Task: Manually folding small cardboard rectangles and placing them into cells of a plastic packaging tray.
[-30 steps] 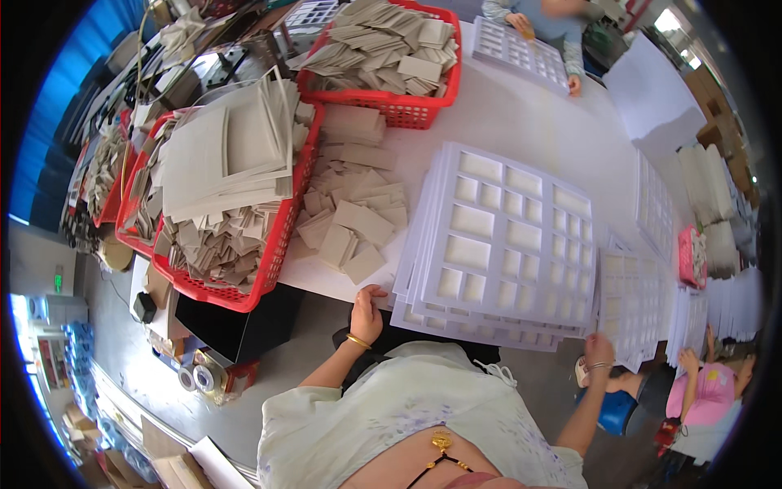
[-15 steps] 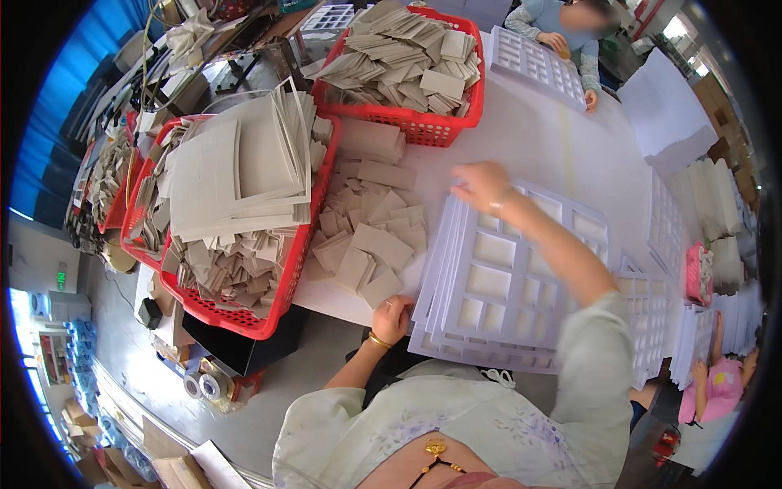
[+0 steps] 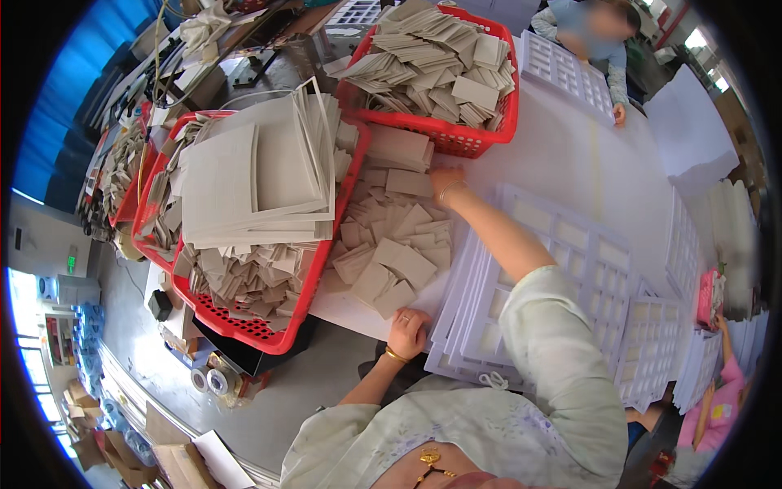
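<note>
My right hand (image 3: 448,181) reaches across to the far end of the loose pile of grey cardboard pieces (image 3: 407,222), beside a neater stack of grey cards (image 3: 399,150). Its fingers point down and are partly hidden, so any grip is unclear. At the table's near edge, my left hand (image 3: 409,332) rests with curled fingers, just below the pile; whatever they may hold is hidden. Under my right forearm lies a stack of white frame panels (image 3: 489,314) with rectangular openings, some backed in a paler tone.
Red plastic baskets (image 3: 281,342) full of grey card pieces stand left, with large grey sheets (image 3: 218,183) on top. Another red basket (image 3: 464,140) sits farther back. Across the table, a person (image 3: 621,114) handles a white panel (image 3: 570,77). More panels (image 3: 648,350) lie right.
My right hand has moved left from above the panel stack to the cardboard pieces. My left hand stays at the table edge. The whole view has shifted slightly.
</note>
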`<state>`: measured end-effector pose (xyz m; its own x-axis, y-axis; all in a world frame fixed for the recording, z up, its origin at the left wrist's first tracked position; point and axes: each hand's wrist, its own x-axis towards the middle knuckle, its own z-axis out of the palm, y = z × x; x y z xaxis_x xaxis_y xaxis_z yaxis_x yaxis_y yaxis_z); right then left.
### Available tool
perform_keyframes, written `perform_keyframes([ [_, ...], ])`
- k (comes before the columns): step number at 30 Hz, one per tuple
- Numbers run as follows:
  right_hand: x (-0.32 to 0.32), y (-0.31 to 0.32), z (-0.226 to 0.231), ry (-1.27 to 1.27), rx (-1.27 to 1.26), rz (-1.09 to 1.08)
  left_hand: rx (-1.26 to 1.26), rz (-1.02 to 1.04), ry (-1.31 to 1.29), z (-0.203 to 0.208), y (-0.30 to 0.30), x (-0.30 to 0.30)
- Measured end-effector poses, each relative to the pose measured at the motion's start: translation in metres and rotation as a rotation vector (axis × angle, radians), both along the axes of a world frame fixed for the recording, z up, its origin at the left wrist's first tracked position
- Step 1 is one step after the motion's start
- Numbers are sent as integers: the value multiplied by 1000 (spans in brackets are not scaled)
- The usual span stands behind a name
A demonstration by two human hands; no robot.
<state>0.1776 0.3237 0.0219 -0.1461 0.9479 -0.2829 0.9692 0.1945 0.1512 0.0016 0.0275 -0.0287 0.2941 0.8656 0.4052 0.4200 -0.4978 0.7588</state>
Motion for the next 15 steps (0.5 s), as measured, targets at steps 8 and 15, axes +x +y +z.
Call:
perform_keyframes([
  [8, 107, -101, 137, 63, 245, 72, 20, -18, 26, -1, 5, 1],
  [15, 331, -227, 190, -6, 365, -224, -122, 71, -105, -1, 6, -3],
])
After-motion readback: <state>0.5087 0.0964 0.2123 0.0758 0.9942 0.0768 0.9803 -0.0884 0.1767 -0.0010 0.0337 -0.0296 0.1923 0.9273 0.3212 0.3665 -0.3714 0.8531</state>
